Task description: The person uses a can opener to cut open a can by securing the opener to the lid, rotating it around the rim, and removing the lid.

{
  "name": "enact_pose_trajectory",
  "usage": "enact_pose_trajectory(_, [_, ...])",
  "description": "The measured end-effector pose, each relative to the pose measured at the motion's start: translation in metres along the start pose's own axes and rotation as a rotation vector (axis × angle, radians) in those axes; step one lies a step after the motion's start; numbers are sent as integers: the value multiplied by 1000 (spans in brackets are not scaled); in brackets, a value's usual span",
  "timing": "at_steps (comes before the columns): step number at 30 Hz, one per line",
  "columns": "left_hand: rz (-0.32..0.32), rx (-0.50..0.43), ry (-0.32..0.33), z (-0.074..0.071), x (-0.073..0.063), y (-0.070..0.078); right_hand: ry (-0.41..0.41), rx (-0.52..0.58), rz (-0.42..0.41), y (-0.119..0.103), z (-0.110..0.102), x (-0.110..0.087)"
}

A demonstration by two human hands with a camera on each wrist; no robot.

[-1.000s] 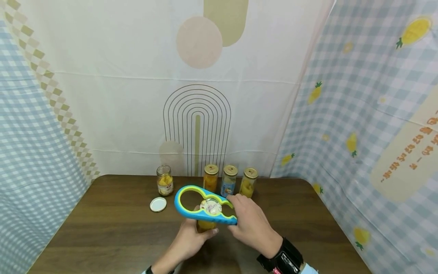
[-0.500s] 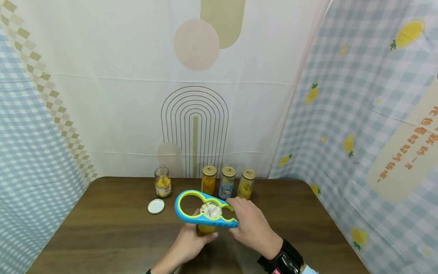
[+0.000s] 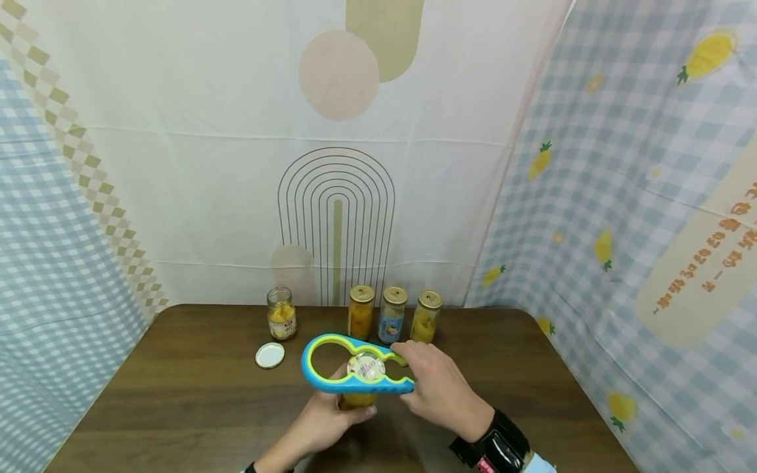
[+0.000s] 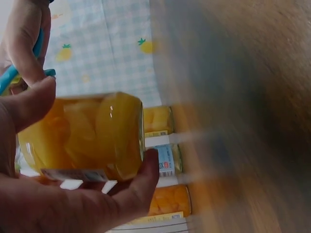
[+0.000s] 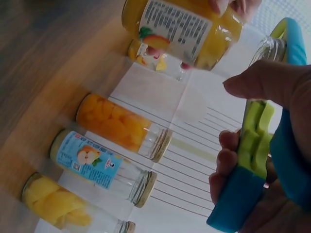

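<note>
My left hand (image 3: 322,420) grips a glass jar (image 4: 82,136) of yellow fruit pieces around its body, raised off the table. Over its top lies a blue and lime-green jar opener (image 3: 387,387), whose middle opening frames the pale, patterned lid (image 3: 367,366). Fingers of my right hand (image 3: 443,387) are curled round the opener's two handle ends at the right. From the right wrist view, the jar's printed label (image 5: 175,29) shows, and the opener sits about the neck end. How tightly the opener bites the lid cannot be seen.
An uncapped jar (image 3: 282,316) of yellow fruit stands at the back left, a white lid (image 3: 269,355) lying before it. Three capped jars stand at the back: orange fruit (image 3: 361,315), a blue label (image 3: 391,327), yellow fruit (image 3: 426,322). Cloths hang behind and beside the brown table (image 3: 177,394).
The opener has shifted slightly toward me, its handle end a little to the right with my right hand. The head view moved slightly. Both hands keep their holds.
</note>
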State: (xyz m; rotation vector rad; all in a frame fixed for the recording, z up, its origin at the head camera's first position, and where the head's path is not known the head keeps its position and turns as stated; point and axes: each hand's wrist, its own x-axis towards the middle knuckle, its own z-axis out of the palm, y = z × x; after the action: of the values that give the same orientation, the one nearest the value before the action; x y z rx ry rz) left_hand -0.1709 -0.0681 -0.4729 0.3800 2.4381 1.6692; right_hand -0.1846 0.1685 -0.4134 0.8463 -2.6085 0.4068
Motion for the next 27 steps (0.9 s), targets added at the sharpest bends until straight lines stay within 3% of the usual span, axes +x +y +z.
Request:
enact_pose_trajectory(11, [47,-116,-209,-12,1,-8,-87,70,-68,12,-2,0])
enact_pose_trajectory(18, [119,-103,-264,-16,3,-13,-102,68,-112,16,-4,1])
enact_pose_trajectory(27, [119,-72,-316,-18,7,-18,-136,74,-116,18,-3,-1])
